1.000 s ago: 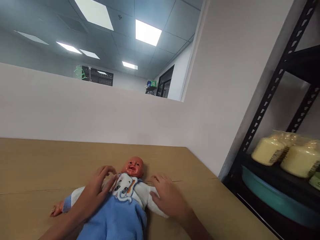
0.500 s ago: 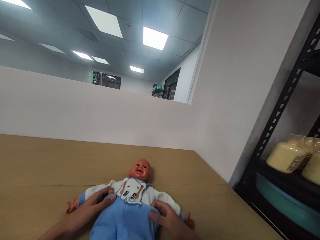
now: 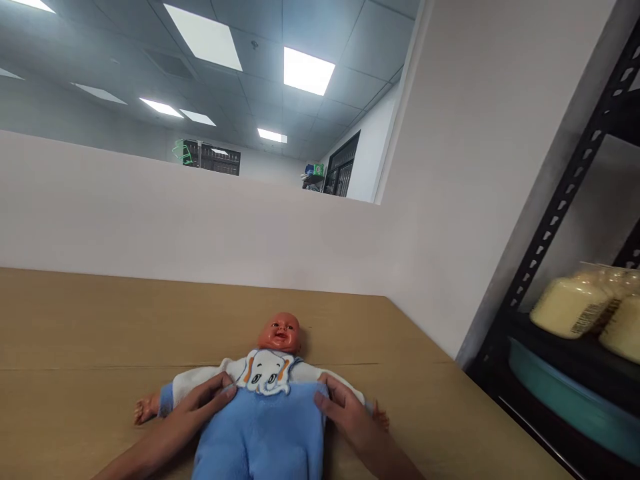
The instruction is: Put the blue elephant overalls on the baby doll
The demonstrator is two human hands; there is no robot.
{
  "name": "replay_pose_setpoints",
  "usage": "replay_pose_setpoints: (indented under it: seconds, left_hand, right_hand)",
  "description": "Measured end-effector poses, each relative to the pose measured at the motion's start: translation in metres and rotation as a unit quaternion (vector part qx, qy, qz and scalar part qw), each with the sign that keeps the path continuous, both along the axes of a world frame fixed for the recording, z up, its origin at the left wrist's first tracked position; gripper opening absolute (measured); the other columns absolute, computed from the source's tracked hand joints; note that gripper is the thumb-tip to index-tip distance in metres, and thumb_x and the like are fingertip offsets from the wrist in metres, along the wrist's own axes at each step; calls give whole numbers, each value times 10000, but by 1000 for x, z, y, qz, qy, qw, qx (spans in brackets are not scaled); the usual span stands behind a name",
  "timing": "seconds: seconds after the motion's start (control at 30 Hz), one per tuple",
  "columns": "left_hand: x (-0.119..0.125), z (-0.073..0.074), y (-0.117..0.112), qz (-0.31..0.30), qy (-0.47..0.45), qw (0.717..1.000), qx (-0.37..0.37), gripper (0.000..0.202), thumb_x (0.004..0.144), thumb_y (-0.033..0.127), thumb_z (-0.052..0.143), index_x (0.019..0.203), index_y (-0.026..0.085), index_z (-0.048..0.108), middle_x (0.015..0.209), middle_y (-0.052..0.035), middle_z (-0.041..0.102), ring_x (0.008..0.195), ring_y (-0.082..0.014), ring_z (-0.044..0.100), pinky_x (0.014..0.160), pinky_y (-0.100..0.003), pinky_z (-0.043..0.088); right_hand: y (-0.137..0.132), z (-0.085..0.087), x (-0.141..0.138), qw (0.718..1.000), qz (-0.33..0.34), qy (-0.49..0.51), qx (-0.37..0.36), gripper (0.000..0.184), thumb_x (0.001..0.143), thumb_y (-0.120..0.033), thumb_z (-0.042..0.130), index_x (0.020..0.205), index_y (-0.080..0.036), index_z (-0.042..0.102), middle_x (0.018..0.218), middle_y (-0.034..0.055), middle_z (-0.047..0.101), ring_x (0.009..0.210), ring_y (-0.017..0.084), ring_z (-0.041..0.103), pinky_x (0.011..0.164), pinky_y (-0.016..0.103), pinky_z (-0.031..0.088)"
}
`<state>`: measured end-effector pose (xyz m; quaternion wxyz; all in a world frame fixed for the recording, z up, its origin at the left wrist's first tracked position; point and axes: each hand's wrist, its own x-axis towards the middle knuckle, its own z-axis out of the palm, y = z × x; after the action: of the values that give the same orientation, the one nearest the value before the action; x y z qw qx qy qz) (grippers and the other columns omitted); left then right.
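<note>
A baby doll (image 3: 280, 332) lies on its back, its head towards the far wall and its arms spread out. Its white-sleeved outfit has an elephant-face patch (image 3: 266, 373) on the chest. Below that come fuzzy blue trousers (image 3: 265, 433), whose legs run out of the bottom of the view. My left hand (image 3: 207, 400) pinches the blue fabric at the waist on the left side. On the opposite side, my right hand (image 3: 345, 403) is closed on the upper edge of the same fabric, thumb against fingers, next to the doll's sleeve.
The doll rests on a brown wooden tabletop (image 3: 100, 320). Behind it runs a low white partition (image 3: 200, 227), joining a white wall (image 3: 450, 167) on the right. A black shelf rack (image 3: 545, 227) at far right carries pale yellow bottles (image 3: 567, 310) above a teal basin (image 3: 565, 400).
My right hand has moved up and to the right, drawing the blue fabric higher and wider. My left hand keeps its pinch, shifted slightly right. The view has shifted slightly.
</note>
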<state>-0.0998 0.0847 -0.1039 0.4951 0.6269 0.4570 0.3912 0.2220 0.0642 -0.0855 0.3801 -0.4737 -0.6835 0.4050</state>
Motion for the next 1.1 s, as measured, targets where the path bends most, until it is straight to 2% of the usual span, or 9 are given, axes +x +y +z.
replay_pose_setpoints:
  seconds: [0.13,0.23,0.37,0.53,0.63,0.77,0.87,0.97,1.1]
  left_hand:
    - [4,2,-2,28,-6,999,27,550,939,801,593,1143,297,671,1128,-40,739,1265,-330,637,963,-372,603]
    - [3,-4,2,50,51,996,47,570,992,806,473,1170,294,648,1153,-35,746,1227,-324,666,1044,-413,582]
    - [-3,-18,11,66,183,972,134,518,1028,724,431,1155,280,665,1187,-77,758,1175,-348,675,1110,-497,521]
    - [-15,-10,15,117,308,913,239,320,1005,441,446,1052,233,685,1120,-142,740,1082,-377,664,996,-552,532]
    - [-15,8,12,126,282,914,262,291,981,398,464,1103,251,683,1183,-117,727,1128,-363,661,985,-521,548]
    - [14,42,4,69,200,938,274,329,1024,520,525,1217,300,677,1311,-80,692,1270,-340,617,1131,-522,494]
    - [58,67,8,-14,179,943,281,495,963,534,685,1403,318,613,1518,-84,603,1453,-349,501,1239,-549,415]
    - [95,79,27,-51,148,948,277,614,792,426,817,1355,239,657,1438,-142,679,1407,-403,546,1235,-603,411]
    - [98,82,60,-38,91,968,230,438,845,412,670,1228,210,732,1340,-134,774,1270,-380,685,1162,-528,509]
  right_hand:
    - [12,-14,-8,977,10,209,-47,449,867,-617,712,1106,-295,511,1119,43,654,1107,260,658,1065,390,525]
    - [16,-21,-9,998,-42,47,25,329,911,-558,636,1027,-275,516,1014,44,619,1010,275,648,984,399,536]
    - [13,-15,-1,980,-103,-144,96,165,956,-381,580,1045,-246,614,1078,107,678,1055,338,637,993,486,495]
    - [8,0,36,914,-139,-365,113,585,883,-337,739,1441,-218,609,1521,183,603,1434,427,489,1217,583,323]
    - [9,8,65,909,-104,-402,38,663,772,-215,772,1420,-170,637,1447,197,679,1347,407,594,1170,539,375]
    - [8,44,67,915,-135,-374,75,382,748,-220,742,1131,-214,747,1146,116,787,1102,347,688,1035,474,446]
    - [2,95,35,885,-138,-388,218,349,772,-197,739,1120,-214,733,1116,105,775,1127,336,656,1202,537,331]
    - [-7,141,-7,844,-72,-420,327,334,779,-192,807,1104,-205,730,1074,105,764,1179,361,620,1289,578,250]
    - [-10,144,-41,835,-88,-240,488,529,928,-152,721,1418,-278,567,1330,95,676,1278,304,598,1235,552,384]
